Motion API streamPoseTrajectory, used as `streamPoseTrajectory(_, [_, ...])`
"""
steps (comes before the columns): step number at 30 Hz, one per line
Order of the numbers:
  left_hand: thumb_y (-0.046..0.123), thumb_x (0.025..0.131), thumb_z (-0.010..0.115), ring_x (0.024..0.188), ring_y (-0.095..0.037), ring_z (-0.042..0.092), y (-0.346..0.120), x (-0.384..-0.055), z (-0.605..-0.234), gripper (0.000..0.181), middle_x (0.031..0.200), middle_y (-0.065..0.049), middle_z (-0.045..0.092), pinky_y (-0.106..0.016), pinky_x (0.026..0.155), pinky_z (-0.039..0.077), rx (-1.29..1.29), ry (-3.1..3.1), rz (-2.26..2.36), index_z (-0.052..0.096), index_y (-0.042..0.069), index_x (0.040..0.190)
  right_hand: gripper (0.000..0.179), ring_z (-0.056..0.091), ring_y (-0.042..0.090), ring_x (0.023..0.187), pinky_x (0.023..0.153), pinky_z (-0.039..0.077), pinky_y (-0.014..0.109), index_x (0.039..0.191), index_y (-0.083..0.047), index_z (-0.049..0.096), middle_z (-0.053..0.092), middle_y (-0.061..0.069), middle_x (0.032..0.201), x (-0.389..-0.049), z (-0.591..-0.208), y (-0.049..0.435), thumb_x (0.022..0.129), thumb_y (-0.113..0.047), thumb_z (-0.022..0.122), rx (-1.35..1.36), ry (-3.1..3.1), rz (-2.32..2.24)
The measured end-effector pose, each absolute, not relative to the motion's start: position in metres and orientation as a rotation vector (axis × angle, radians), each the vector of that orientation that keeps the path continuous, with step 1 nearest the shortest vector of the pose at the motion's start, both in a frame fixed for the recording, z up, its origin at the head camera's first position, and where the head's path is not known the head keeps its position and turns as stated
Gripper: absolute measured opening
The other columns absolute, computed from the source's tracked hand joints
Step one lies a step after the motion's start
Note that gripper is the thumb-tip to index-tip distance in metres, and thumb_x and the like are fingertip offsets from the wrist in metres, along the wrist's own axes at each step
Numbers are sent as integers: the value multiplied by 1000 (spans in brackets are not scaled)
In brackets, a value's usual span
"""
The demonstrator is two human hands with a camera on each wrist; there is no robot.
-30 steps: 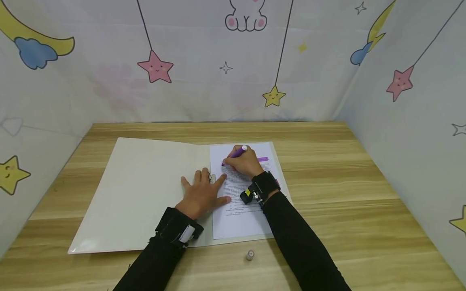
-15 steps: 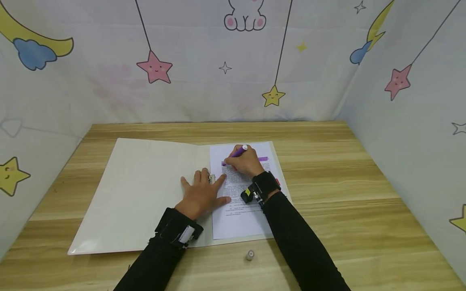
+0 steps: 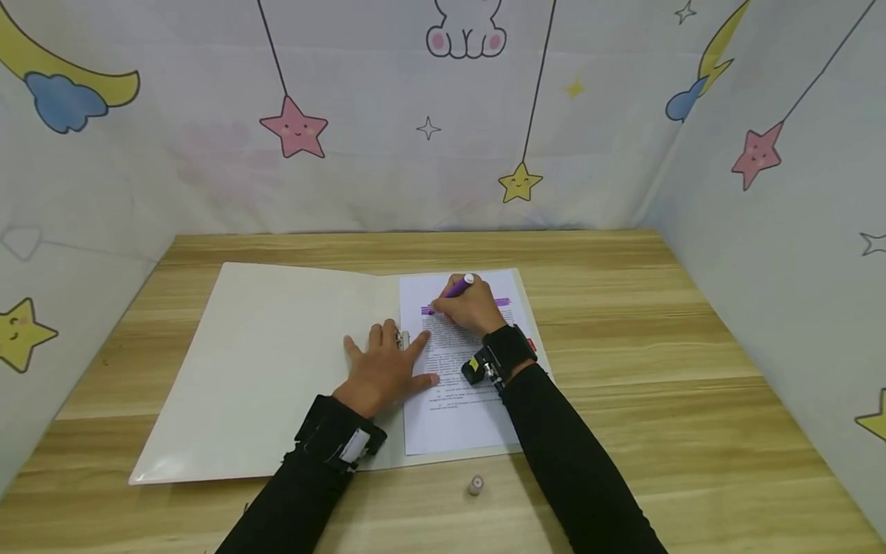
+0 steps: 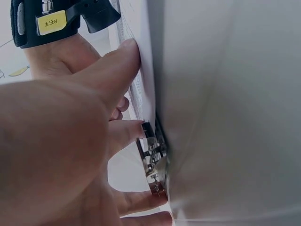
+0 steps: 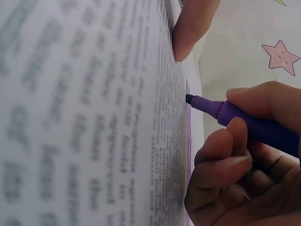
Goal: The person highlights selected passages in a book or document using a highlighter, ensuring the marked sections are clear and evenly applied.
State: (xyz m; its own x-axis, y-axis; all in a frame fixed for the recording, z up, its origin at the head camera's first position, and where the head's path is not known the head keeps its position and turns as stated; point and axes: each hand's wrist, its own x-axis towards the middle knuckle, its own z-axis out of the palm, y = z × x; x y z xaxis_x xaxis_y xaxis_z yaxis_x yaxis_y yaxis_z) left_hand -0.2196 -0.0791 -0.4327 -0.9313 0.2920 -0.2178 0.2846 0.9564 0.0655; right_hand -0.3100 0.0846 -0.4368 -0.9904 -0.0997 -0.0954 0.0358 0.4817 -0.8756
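Observation:
My right hand (image 3: 472, 306) pinches a purple highlighter (image 5: 254, 123), its dark tip down at the upper lines of a printed sheet (image 3: 457, 431). Purple strokes (image 3: 503, 302) mark lines near the top of that page. The sheet lies on the right side of an opened white folder (image 3: 270, 369). Spread fingers of my left hand (image 3: 381, 373) rest across the folder's middle, thumb and index fingertip on the paper's left edge. Beside those fingers is a metal clip (image 4: 153, 162), seen close in the left wrist view.
A small grey cap (image 3: 475, 485) stands on the wooden table (image 3: 657, 346) in front of the folder. A red tab (image 3: 531, 345) shows at the folder's right edge. Cartoon-printed white walls (image 3: 388, 192) enclose the table at the back and sides.
My right hand has slid slightly to the right with the highlighter, and a short purple stroke now shows at the left of a line. The left hand has stayed in place.

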Motion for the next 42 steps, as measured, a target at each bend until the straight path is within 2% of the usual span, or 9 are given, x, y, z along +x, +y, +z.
streamPoseTrajectory(8, [66, 91, 58, 131, -46, 33, -78, -217, -431, 77, 142, -30, 34, -80, 98, 22, 438, 2885, 44, 40, 29, 156, 19, 54, 19, 59, 56, 42, 31, 76, -9, 62, 60, 7, 68, -311, -437, 87, 83, -13, 79, -39, 2621, -1497])
streamPoseTrajectory(33, [67, 91, 58, 132, -46, 32, -78, -219, -430, 78, 143, -29, 34, -80, 98, 21, 432, 2884, 22, 38, 30, 157, 19, 53, 15, 56, 50, 40, 26, 72, -10, 61, 61, 6, 66, -316, -432, 96, 80, -10, 79, -102, 2693, -1414])
streamPoseTrajectory(42, [67, 91, 58, 132, -47, 32, -77, -219, -430, 78, 143, -29, 34, -80, 98, 22, 436, 2891, 17, 38, 29, 156, 20, 53, 17, 59, 53, 40, 29, 72, -10, 61, 61, 5, 67, -317, -431, 101, 81, -13, 78, -90, 2704, -1386])
